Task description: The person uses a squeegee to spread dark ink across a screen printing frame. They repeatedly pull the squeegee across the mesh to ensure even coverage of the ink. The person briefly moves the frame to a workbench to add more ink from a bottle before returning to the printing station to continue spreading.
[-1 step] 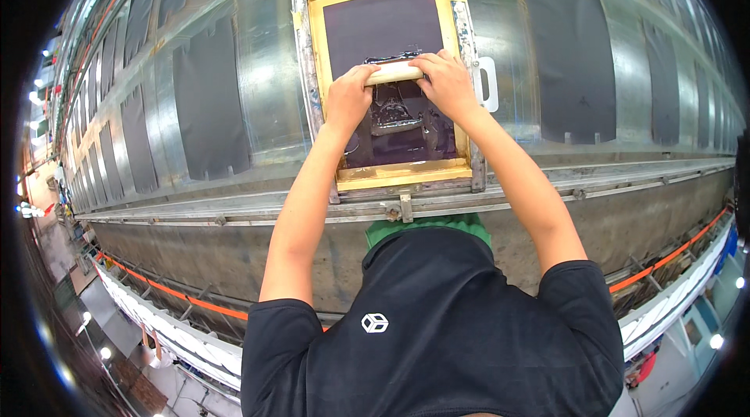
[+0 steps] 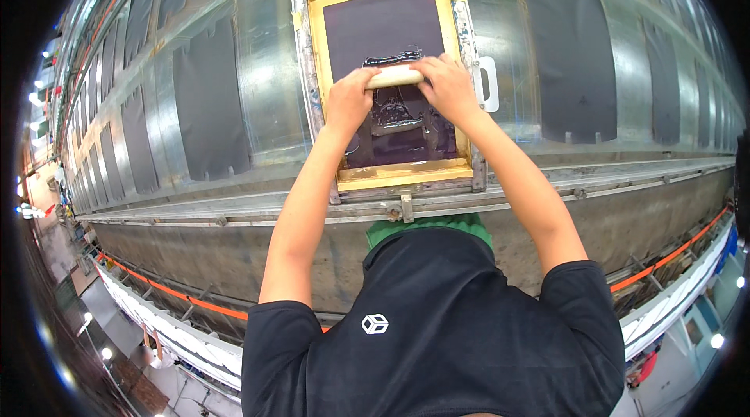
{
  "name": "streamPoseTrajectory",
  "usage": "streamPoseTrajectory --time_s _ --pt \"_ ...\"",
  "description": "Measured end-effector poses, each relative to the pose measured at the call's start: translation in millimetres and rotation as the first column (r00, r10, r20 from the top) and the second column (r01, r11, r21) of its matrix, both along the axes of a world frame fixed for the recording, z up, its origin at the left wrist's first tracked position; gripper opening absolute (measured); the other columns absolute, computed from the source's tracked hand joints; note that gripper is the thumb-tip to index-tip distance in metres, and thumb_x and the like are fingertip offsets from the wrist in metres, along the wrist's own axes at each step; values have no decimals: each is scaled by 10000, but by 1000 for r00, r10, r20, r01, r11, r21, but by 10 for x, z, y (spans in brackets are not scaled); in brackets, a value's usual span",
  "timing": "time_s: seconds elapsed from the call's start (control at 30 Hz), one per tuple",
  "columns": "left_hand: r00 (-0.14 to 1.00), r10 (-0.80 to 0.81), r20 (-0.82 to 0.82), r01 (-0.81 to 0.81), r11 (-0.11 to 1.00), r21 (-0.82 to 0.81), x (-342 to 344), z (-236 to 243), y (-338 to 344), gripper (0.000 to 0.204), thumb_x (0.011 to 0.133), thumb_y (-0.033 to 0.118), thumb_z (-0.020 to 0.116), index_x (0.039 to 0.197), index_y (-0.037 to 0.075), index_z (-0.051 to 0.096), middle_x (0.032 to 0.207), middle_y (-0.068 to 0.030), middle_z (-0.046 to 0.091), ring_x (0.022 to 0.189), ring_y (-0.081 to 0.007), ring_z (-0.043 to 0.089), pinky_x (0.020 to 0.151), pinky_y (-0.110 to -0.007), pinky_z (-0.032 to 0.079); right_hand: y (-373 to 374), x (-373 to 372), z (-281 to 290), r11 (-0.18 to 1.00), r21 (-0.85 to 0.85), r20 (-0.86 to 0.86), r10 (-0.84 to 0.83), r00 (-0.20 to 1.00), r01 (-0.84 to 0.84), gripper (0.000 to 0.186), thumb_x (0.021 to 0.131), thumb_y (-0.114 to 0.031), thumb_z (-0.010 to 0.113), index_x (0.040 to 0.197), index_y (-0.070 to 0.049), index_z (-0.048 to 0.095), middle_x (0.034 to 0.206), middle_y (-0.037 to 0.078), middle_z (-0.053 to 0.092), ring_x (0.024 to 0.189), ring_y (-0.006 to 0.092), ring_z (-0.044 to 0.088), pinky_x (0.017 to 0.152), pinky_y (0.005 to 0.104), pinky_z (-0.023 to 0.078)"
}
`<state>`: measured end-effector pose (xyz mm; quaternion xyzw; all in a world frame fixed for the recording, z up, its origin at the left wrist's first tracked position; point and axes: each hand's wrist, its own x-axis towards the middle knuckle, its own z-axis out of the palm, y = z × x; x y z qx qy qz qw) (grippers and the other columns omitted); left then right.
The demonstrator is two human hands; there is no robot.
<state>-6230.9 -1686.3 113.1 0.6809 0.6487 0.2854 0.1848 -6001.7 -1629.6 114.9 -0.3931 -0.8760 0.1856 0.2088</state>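
Note:
Both hands grip the pale, rounded handle of a squeegee (image 2: 394,76), which lies crosswise over a screen printing frame (image 2: 462,34). My left hand (image 2: 351,99) is closed round its left end, and my right hand (image 2: 448,87) is closed round its right end, thumbs on the near side. Inside the yellow-taped border stretches a dark mesh (image 2: 383,18). A ridge of glossy dark ink (image 2: 393,59) lies just beyond the handle. More wet ink (image 2: 397,121) is smeared on the mesh nearer to me. The squeegee's lower edge is hidden under the handle.
The frame rests on a long, shiny table (image 2: 269,81), its near edge by a metal rail (image 2: 500,186). Dark fabric pieces lie on the table left (image 2: 209,96) and right (image 2: 574,65). A white loop handle (image 2: 488,84) sticks out from the frame's right side.
The squeegee handle has shifted very slightly toward me, with both hands still on it. The frame and fabric pieces have stayed in place.

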Motion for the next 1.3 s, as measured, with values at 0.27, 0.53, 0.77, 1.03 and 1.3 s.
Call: streamPoseTrajectory --time_s 0.27,0.53,0.77,1.03,1.3 --pt "992 -88 -93 84 996 -38 319 -133 -1316 498 717 -140 597 1162 63 691 1186 -118 724 1151 -313 683 952 -422 566 -1222 404 -33 990 -139 -8 19 1000 -20 459 707 -86 795 1156 -102 706 1185 70 686 1064 302 613 917 429 492" --pt "987 -85 -133 87 996 9 472 -82 -1476 445 745 -84 632 1160 62 702 1210 -88 727 1231 -278 648 961 -410 544 230 1044 -624 784 -377 -266 -602 752 494 453 917 -355 763 1288 -104 695 961 111 679 871 223 613 785 376 498" --pt "987 -89 -131 98 994 57 498 -186 -1762 480 745 -34 673 1209 90 690 1274 -72 703 1275 -265 621 912 -404 522 623 787 -704 723 -551 -309 -640 703 416 294 1007 -319 645 1168 -97 749 866 93 733 798 161 659 769 330 516" --pt "997 -17 -81 23 997 77 -346 8 -2143 597 659 -59 724 1234 95 686 1315 -54 693 1297 -259 614 1010 -408 524 186 -325 -143 785 -318 -396 -619 678 531 243 1023 -274 609 1099 -96 756 765 58 670 687 144 595 672 330 480" --pt "990 8 -141 -5 1000 21 -2834 42 -2844 538 688 -57 700 1205 93 695 1275 -48 706 1276 -258 626 953 -416 526 -764 -2853 -362 783 -459 -471 -615 633 419 201 1033 -242 600 1080 -93 727 595 -6 437 559 87 406 538 325 355"
